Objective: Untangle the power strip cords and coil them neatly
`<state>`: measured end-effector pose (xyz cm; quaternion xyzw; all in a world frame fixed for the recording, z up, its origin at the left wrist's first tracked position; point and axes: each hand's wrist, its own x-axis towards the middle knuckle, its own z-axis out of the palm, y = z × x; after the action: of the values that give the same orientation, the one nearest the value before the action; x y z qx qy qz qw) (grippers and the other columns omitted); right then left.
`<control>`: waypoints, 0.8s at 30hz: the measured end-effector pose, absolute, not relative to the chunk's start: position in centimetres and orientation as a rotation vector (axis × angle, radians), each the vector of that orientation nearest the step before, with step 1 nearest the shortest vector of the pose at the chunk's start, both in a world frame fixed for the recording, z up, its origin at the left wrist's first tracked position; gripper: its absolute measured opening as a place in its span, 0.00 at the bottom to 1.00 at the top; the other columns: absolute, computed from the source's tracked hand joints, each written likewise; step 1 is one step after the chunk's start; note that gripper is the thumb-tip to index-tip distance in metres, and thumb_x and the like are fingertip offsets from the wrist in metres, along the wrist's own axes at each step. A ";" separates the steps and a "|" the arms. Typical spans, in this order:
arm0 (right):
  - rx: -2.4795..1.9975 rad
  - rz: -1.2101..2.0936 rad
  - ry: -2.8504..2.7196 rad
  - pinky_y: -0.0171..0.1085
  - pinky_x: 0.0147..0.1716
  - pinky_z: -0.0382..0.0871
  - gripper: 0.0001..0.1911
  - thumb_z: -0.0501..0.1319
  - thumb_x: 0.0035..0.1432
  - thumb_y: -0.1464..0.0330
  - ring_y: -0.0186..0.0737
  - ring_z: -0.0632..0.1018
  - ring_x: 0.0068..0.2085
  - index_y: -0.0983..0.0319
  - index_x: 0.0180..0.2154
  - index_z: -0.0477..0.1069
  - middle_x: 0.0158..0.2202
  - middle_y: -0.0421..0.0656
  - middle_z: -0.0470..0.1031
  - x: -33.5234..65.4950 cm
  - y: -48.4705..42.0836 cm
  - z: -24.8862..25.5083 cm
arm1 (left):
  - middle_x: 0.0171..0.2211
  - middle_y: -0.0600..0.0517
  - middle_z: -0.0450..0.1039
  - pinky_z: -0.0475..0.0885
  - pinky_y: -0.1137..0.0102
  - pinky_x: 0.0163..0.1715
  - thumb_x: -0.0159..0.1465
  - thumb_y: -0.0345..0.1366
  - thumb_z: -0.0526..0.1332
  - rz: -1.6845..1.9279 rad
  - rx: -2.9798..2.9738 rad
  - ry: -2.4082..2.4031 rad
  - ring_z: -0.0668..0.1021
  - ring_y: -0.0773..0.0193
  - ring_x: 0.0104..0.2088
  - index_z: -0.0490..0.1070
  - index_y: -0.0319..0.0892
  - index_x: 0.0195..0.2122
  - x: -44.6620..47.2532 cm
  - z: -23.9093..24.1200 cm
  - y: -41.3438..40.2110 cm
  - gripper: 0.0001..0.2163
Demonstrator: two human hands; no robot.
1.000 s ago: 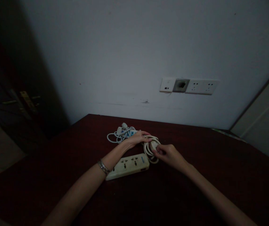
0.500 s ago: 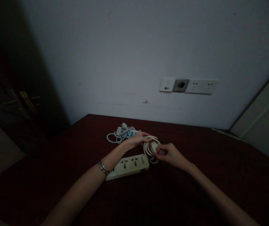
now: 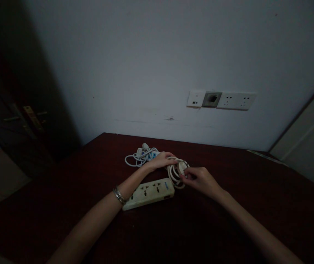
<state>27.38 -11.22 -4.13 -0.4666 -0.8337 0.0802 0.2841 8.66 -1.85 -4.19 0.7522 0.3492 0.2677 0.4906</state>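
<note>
Both grips close on the coiled cord (image 3: 175, 171) (cream, beside its power strip (image 3: 148, 194) on the table (image 3: 228, 220)): left hand (image 3: 161, 160) over the loops, right hand (image 3: 199, 179) pinching the plug end.

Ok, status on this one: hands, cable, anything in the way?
Left hand on coiled cord. Right hand pinching its plug end. Power strip beside the left wrist; second cable bundle behind.

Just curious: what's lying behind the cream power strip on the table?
Behind the cream power strip lies its coiled cord, held by the left hand and right hand. Farther back, a white cable bundle, partly covered.
</note>
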 end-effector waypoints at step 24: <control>-1.111 -0.114 -2.388 0.30 0.22 0.54 0.12 0.55 0.58 0.65 0.31 0.70 0.21 0.63 0.26 0.68 0.21 0.41 0.71 27.5 -11.0 -5.0 | 0.37 0.49 0.76 0.67 0.73 0.37 0.58 0.36 0.58 0.602 2.397 0.834 0.76 0.64 0.38 0.74 0.36 0.40 7.5 -2.1 -2.8 0.13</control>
<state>27.49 -10.99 -4.97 -0.4082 -0.8770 -0.0419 0.2500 7.48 -2.77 -2.14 0.8865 0.3085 0.2226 0.2634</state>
